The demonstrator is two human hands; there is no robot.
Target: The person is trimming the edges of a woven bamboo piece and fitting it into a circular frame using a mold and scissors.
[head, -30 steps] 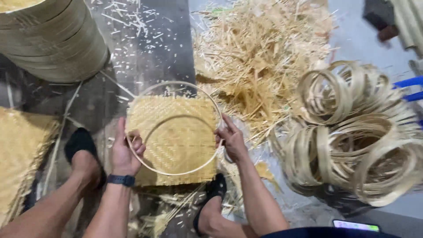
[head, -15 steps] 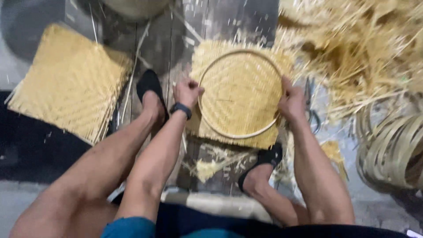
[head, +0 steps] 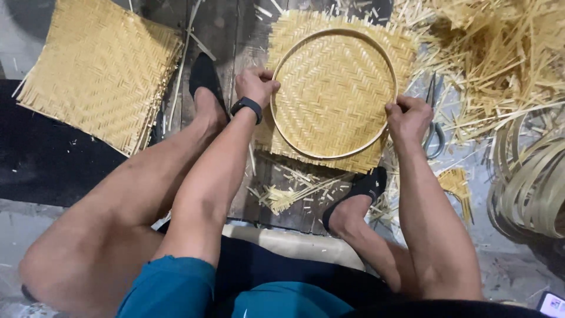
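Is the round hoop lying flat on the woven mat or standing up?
Lying flat. The round hoop rests on the woven mat, with the left hand and right hand gripping opposite edges.

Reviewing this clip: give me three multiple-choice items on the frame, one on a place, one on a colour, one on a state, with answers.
1. Where does the loose woven mat lie?
A. upper left of the floor
B. under the person's right foot
C. on top of the strip coils

2. What colour is the band on the left wrist?
A. white
B. black
C. red

3. How does the round hoop stand?
A. leaning upright against a wall
B. hanging from the right hand alone
C. lying flat on a woven mat, a hand on each side

Answers: 1 A, it lies apart at upper left. 2 B, the band is dark black. 3 C, the left hand and right hand grip opposite rims.
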